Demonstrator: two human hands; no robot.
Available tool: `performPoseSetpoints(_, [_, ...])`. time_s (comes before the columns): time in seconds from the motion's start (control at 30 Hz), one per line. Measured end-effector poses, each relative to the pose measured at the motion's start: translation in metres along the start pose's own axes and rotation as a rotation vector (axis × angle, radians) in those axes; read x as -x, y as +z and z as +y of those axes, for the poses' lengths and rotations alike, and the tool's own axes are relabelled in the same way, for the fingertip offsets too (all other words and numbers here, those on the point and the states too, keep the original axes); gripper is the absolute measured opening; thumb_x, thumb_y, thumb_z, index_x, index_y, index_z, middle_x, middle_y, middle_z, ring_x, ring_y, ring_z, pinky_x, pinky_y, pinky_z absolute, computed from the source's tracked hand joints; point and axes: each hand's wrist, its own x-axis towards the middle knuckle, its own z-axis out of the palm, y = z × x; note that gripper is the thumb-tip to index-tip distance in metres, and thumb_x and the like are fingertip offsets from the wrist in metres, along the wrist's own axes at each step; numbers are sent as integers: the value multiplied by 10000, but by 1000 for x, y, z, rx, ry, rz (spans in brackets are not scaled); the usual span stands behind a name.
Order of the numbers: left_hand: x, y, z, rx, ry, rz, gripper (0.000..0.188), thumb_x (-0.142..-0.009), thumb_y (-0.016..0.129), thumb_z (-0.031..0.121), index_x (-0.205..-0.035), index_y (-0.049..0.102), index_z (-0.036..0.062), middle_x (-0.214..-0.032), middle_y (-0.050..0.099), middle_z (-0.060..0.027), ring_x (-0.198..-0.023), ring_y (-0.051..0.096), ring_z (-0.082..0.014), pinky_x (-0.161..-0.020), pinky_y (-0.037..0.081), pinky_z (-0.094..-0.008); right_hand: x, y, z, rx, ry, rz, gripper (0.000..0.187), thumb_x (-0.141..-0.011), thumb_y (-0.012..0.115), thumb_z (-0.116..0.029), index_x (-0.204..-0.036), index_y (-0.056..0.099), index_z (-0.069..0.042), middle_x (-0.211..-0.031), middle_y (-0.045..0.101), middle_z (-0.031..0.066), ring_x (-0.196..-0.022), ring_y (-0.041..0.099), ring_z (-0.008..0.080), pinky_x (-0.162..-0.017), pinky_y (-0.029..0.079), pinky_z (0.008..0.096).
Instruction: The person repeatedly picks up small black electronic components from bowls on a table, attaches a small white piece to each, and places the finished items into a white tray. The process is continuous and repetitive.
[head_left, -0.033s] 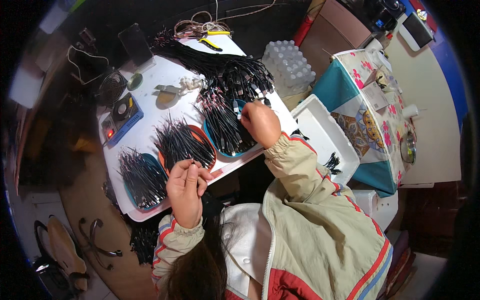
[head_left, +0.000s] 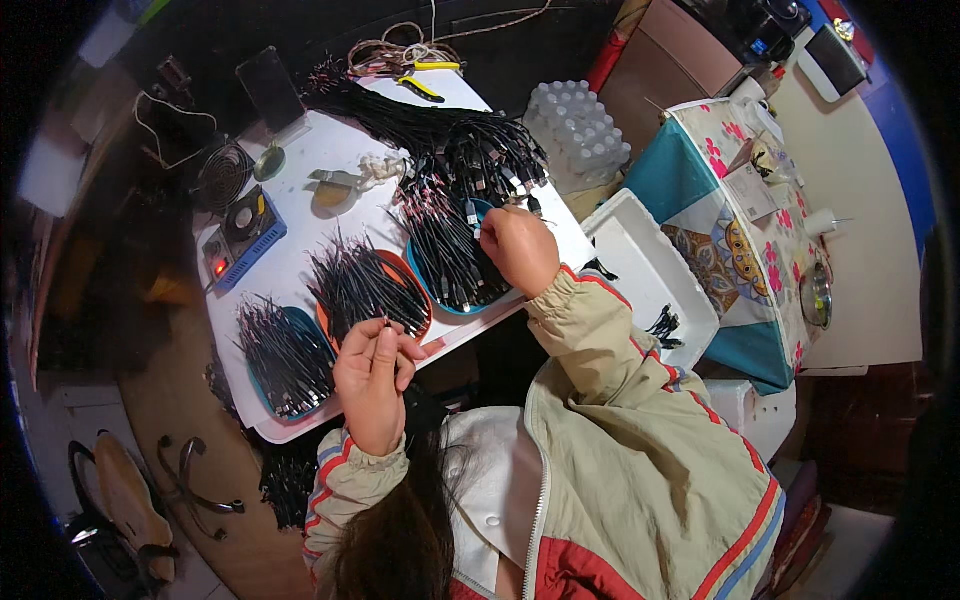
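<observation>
My left hand [head_left: 375,385] is at the table's near edge, thumb and forefinger pinched on the small tip of what looks like a thin cable. Just beyond it, short black cables [head_left: 362,288] fill an orange bowl [head_left: 428,328]. My right hand [head_left: 522,248] is bent over the right side of a blue bowl [head_left: 462,310], fingers curled inward; what they grip is hidden. That bowl holds black cables [head_left: 445,245] with metal plugs toward me and bare reddish wire ends away. More cables [head_left: 280,360] lie in a teal bowl [head_left: 318,328] at the left.
A long cable bundle [head_left: 400,115] crosses the back of the white table [head_left: 300,180], near yellow-handled pliers [head_left: 422,90]. A blue box with a fan [head_left: 250,230] and a red light stands left. On the right are a white foam tray [head_left: 680,280] and wrapped bottles [head_left: 575,130].
</observation>
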Motion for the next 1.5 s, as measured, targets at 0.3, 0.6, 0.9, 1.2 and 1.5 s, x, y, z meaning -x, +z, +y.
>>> performPoseSetpoints(0.3, [2,2,-7,40,60,-1,116,-986,525,100,-1012,568,-5,-811,646,-102,-620,525,-93,-553,401,-198,6,10,1,39,-8,-3,89,-761,676,-113,-782,619,-47,-777,602,120,-772,597,336,-654,483,434])
performPoseSetpoints(0.6, [8,10,-2,110,116,23,184,-1002,494,123,-1030,573,-41,-980,668,-153,-839,667,-204,-810,567,-329,4,-11,-27,-12,-185,417,178,-731,700,-83,-853,575,-50,-796,562,95,-756,596,292,-614,489,395])
performPoseSetpoints(0.9, [-1,30,-6,180,275,91,173,-995,509,112,-1042,576,-40,-1003,676,-153,-913,675,-226,-804,553,-307,67,-33,-111,-506,-213,135,197,-735,699,-32,-879,564,-33,-847,566,98,-635,621,277,-526,514,350])
performPoseSetpoints(1.2, [13,28,-4,82,283,117,170,-993,519,117,-1040,581,-34,-967,686,-144,-883,664,-198,-818,523,-292,75,-42,-121,-512,-263,33,195,-769,718,-68,-877,559,-39,-817,555,88,-628,614,242,-521,502,338])
performPoseSetpoints(1.5, [19,24,-2,-71,272,70,172,-992,535,142,-1023,589,-18,-824,629,-27,-651,557,-65,-583,478,-203,42,-63,-110,-828,-123,-167,141,-828,703,-70,-937,647,0,-857,613,40,-697,580,71,-551,436,191])
